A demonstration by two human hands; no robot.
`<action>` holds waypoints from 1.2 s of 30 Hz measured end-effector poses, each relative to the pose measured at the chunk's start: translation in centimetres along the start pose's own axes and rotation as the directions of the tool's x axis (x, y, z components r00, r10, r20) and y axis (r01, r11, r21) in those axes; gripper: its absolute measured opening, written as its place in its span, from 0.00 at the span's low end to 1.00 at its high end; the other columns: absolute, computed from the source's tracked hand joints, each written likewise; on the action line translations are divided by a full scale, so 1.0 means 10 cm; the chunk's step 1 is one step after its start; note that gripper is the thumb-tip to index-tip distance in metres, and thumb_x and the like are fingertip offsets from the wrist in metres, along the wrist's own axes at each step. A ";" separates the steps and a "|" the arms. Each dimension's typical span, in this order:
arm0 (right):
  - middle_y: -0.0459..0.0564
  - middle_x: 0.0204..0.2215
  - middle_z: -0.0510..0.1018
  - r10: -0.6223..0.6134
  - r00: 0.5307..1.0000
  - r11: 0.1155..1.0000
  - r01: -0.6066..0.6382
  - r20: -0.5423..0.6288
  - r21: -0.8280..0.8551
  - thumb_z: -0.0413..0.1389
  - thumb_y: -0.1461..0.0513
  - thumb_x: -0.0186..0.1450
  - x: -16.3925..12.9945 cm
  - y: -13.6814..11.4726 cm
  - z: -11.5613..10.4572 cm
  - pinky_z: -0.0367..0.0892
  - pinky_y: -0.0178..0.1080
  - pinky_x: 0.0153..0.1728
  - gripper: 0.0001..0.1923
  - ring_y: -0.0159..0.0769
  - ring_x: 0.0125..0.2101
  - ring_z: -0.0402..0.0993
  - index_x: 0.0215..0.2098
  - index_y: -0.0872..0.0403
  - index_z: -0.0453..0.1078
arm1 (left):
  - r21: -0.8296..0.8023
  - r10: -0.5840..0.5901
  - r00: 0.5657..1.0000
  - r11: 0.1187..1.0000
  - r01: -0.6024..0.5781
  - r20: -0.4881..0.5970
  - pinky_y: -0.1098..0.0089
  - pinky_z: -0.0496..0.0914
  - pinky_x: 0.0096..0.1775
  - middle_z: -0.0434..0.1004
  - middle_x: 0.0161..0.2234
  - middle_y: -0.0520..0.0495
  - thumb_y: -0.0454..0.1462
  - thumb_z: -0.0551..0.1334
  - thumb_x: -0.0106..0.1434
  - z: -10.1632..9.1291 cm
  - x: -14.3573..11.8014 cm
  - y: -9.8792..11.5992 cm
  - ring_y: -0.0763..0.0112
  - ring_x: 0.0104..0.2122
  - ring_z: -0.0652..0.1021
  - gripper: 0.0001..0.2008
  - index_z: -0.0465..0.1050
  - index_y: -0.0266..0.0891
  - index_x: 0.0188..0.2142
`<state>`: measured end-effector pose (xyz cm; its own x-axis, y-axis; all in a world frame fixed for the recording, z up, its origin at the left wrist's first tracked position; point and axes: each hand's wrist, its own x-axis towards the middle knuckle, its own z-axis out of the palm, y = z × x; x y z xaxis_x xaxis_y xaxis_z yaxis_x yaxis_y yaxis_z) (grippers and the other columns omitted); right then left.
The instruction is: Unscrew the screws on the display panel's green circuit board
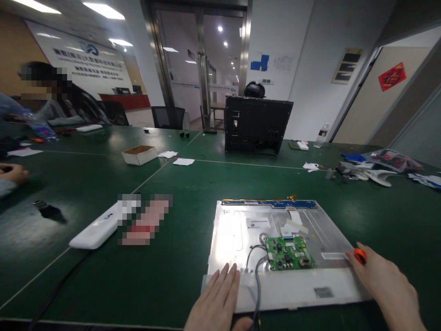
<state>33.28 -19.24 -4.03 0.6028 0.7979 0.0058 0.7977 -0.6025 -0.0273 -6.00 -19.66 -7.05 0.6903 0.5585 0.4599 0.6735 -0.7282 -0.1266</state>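
A silver metal monitor back panel (237,225) lies flat on the green table in front of me. A green circuit board (290,253) sits on it, with grey cables (257,276) running toward the near edge and a blue strip board (268,202) along the far edge. My left hand (217,299) rests flat, fingers together, on the panel's near left corner. My right hand (387,287) lies at the panel's right edge and holds a small orange-tipped tool (360,255), likely a screwdriver.
A black monitor housing (257,125) stands upright farther back. A white power bank (94,231) lies at left, a small cardboard box (139,154) beyond it. Loose parts and bags (375,168) clutter the right. Another person (51,99) sits at far left.
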 end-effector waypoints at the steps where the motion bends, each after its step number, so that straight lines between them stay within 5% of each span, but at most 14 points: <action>1: 0.67 0.43 0.79 -0.021 1.000 1.000 0.021 0.018 0.001 0.38 0.49 0.68 -0.01 0.00 0.03 0.71 0.52 0.38 0.31 0.56 0.40 0.78 0.57 0.58 0.67 | 0.015 -0.029 1.000 0.999 0.029 0.000 0.69 0.73 0.46 0.73 0.54 0.40 0.52 0.56 0.66 -0.04 -0.04 -0.04 0.60 0.50 0.77 0.29 0.64 0.34 0.58; 8: 0.61 0.50 0.76 -0.245 0.966 0.967 0.238 0.077 0.096 0.37 0.51 0.69 -0.28 -0.35 0.15 0.71 0.50 0.41 0.29 0.51 0.43 0.77 0.58 0.55 0.67 | 0.021 -0.270 0.960 0.963 0.270 0.069 0.64 0.73 0.49 0.70 0.57 0.41 0.51 0.56 0.66 -0.14 -0.24 -0.29 0.56 0.53 0.74 0.28 0.67 0.37 0.58; 18: 0.63 0.60 0.66 -0.262 0.960 0.965 0.259 0.096 0.036 0.37 0.56 0.71 -0.60 -0.82 0.10 0.74 0.47 0.39 0.26 0.46 0.41 0.79 0.60 0.57 0.63 | 0.052 -0.523 0.803 0.845 0.532 0.284 0.53 0.69 0.54 0.68 0.57 0.40 0.48 0.46 0.68 -0.23 -0.33 -0.53 0.53 0.56 0.71 0.29 0.68 0.32 0.58; 25: 0.64 0.60 0.65 -0.310 0.947 0.950 0.308 0.078 0.038 0.40 0.58 0.71 -0.70 -0.99 0.07 0.74 0.46 0.38 0.24 0.47 0.40 0.80 0.60 0.58 0.63 | 0.033 -0.625 0.714 0.759 0.650 0.316 0.53 0.66 0.56 0.68 0.58 0.41 0.47 0.47 0.66 -0.25 -0.44 -0.65 0.55 0.58 0.69 0.28 0.69 0.34 0.57; 33: 0.65 0.61 0.64 -0.330 0.941 0.944 0.329 0.079 0.022 0.38 0.58 0.71 -0.72 -1.04 0.12 0.74 0.46 0.36 0.25 0.46 0.39 0.80 0.61 0.58 0.61 | -0.027 -0.575 0.771 0.797 0.604 0.272 0.57 0.68 0.55 0.70 0.56 0.43 0.43 0.49 0.65 -0.19 -0.63 -0.77 0.57 0.57 0.70 0.24 0.72 0.36 0.54; 36: 0.63 0.61 0.63 -0.316 0.943 0.949 0.315 0.100 0.021 0.39 0.58 0.71 -0.72 -1.05 0.11 0.74 0.45 0.36 0.25 0.45 0.39 0.80 0.61 0.57 0.62 | 0.001 -0.593 0.738 0.780 0.626 0.322 0.56 0.66 0.56 0.70 0.56 0.41 0.43 0.47 0.64 -0.28 -0.53 -0.74 0.55 0.57 0.70 0.26 0.72 0.33 0.54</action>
<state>20.54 -18.66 -4.85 0.3149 0.9452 -0.0859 0.9465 -0.3194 -0.0453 -15.37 -18.37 -6.14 0.1957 0.9718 0.1314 0.9575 -0.2183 0.1884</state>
